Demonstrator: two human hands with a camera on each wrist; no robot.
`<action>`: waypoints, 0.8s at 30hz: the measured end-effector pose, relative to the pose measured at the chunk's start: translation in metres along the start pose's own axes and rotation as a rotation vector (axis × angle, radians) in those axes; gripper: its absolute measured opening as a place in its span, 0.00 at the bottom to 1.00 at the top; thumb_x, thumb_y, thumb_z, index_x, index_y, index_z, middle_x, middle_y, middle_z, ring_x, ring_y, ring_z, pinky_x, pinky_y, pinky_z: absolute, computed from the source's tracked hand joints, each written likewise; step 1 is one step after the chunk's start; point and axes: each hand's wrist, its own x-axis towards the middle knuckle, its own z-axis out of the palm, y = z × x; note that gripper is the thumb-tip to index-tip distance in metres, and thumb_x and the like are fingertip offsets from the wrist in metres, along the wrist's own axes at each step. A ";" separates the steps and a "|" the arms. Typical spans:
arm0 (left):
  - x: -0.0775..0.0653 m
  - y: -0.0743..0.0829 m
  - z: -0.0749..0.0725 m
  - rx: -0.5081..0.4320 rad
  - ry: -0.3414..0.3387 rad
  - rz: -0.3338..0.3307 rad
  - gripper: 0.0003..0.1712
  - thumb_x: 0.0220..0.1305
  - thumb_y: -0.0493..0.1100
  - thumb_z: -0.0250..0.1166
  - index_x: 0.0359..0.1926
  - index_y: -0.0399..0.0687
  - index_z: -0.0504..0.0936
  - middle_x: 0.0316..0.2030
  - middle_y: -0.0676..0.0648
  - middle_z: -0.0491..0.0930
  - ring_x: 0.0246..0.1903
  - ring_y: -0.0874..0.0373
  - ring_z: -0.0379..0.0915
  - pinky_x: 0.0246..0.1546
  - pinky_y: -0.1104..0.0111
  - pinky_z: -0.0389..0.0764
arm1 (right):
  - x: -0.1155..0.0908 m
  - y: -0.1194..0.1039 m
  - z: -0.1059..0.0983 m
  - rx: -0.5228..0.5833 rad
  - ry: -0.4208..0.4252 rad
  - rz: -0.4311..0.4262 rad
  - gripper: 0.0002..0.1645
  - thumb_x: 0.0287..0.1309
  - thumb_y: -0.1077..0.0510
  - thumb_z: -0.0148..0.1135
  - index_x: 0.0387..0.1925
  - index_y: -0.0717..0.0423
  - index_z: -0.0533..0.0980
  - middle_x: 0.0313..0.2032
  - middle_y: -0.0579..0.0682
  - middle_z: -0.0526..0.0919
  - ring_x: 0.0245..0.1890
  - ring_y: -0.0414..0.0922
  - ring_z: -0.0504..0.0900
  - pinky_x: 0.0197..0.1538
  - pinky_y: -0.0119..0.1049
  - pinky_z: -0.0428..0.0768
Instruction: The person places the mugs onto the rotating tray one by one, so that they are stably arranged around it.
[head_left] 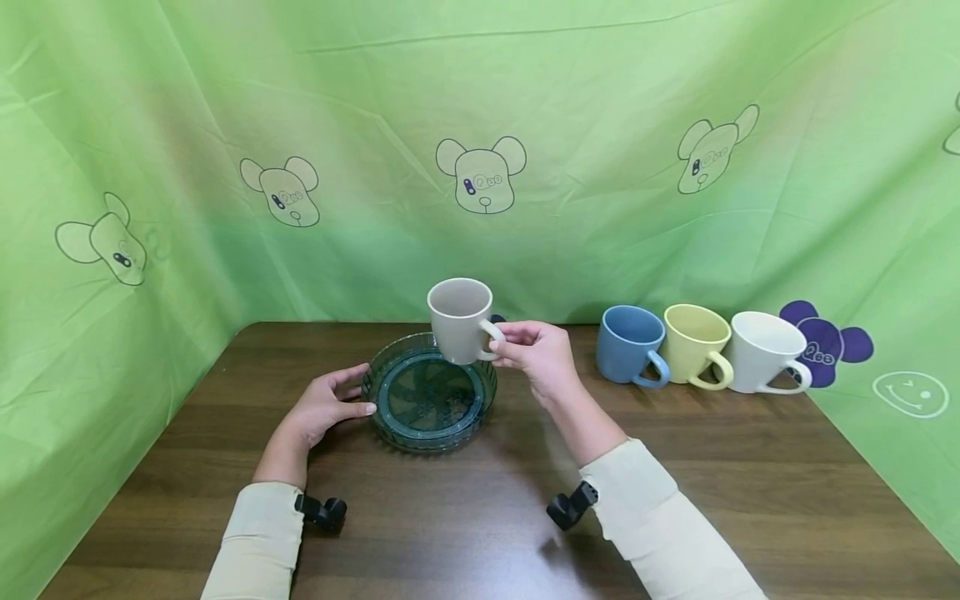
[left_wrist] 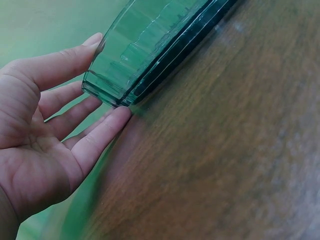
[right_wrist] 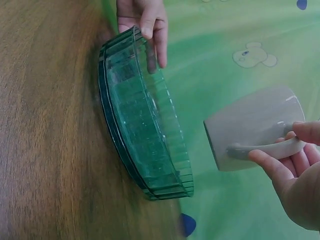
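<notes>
A greyish-beige mug [head_left: 459, 325] hangs upright over the back right part of a round green glass dish [head_left: 431, 442]. My right hand [head_left: 536, 354] holds the mug by its handle, thumb and fingers pinching it, as the right wrist view shows. In that view the base of the mug [right_wrist: 255, 127] is apart from the dish [right_wrist: 150, 120]. The dish rests on the table, with ribbed see-through walls. At its left side my left hand [head_left: 326, 408] grips the wall, thumb at the rim and fingers spread along the outside [left_wrist: 55, 115].
Toward the right back of the wooden table [head_left: 450, 533] stand a blue mug [head_left: 626, 342], a yellow mug [head_left: 693, 337] and a white mug [head_left: 761, 354], side by side, handles toward the front right. A green curtain [head_left: 360, 250] with printed bear heads surrounds the table's back and sides.
</notes>
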 end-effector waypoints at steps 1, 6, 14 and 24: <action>0.000 0.000 0.000 0.000 -0.001 0.001 0.44 0.58 0.35 0.71 0.72 0.40 0.61 0.72 0.37 0.55 0.67 0.38 0.56 0.59 0.61 0.73 | 0.000 0.000 0.001 0.002 0.000 0.001 0.21 0.50 0.80 0.63 0.49 0.82 0.74 0.29 0.51 0.84 0.30 0.45 0.85 0.37 0.41 0.86; 0.000 0.000 0.001 -0.003 -0.002 0.002 0.44 0.58 0.35 0.71 0.72 0.39 0.61 0.72 0.36 0.56 0.67 0.37 0.56 0.59 0.61 0.74 | 0.004 0.002 0.006 -0.014 0.001 0.011 0.20 0.49 0.80 0.64 0.48 0.80 0.75 0.29 0.52 0.83 0.32 0.46 0.85 0.38 0.43 0.86; 0.001 0.000 0.002 0.001 0.004 0.007 0.44 0.58 0.35 0.71 0.72 0.39 0.61 0.71 0.35 0.57 0.67 0.38 0.57 0.61 0.58 0.72 | 0.012 0.011 0.012 -0.028 0.007 0.044 0.19 0.49 0.80 0.64 0.47 0.79 0.76 0.30 0.54 0.83 0.32 0.49 0.85 0.36 0.40 0.86; -0.001 0.000 0.001 0.003 0.010 0.005 0.43 0.58 0.34 0.71 0.72 0.40 0.62 0.71 0.36 0.57 0.67 0.38 0.57 0.60 0.59 0.72 | 0.018 0.020 0.015 -0.067 0.029 0.064 0.19 0.47 0.79 0.66 0.45 0.77 0.78 0.31 0.56 0.83 0.31 0.51 0.84 0.33 0.38 0.86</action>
